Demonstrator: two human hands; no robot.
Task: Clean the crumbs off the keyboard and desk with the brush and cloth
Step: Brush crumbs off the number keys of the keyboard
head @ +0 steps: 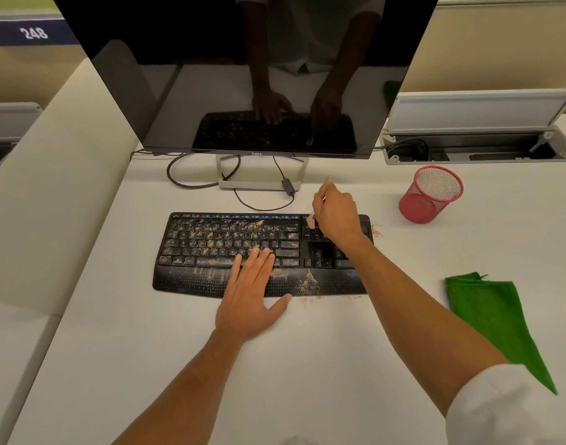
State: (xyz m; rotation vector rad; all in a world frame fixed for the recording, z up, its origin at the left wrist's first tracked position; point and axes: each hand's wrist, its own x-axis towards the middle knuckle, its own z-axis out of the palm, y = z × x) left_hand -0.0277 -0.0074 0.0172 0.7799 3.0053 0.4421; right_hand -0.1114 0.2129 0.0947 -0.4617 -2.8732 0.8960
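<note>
Pressing flat on the black keyboard [262, 255], the person's left hand [251, 293] is lying with its fingers straight and spread a little, fingertips on the lower key rows, palm over the wrist rest, thumb reaching out onto the white desk [211, 364]. The right hand [336, 213] is hovering over the keyboard's far right corner with its fingers curled around a small wooden-handled brush [320, 200]; the handle is sticking up past the knuckles and the bristle end is touching the keys just left of the number pad. Tan crumbs [230, 239] are lying thick across the letter keys and the wrist rest, with smaller scatters on the desk along the keyboard's near edge and just beside its right end. A green cloth [493, 319] is sitting folded on the desk to the right, well apart from the keyboard and partly tucked under the white sleeve [512, 409]. A red mesh cup [431, 194] is standing upright further back on the right, and a dark monitor [243, 75] is standing behind the keyboard, mirroring both hands.
</note>
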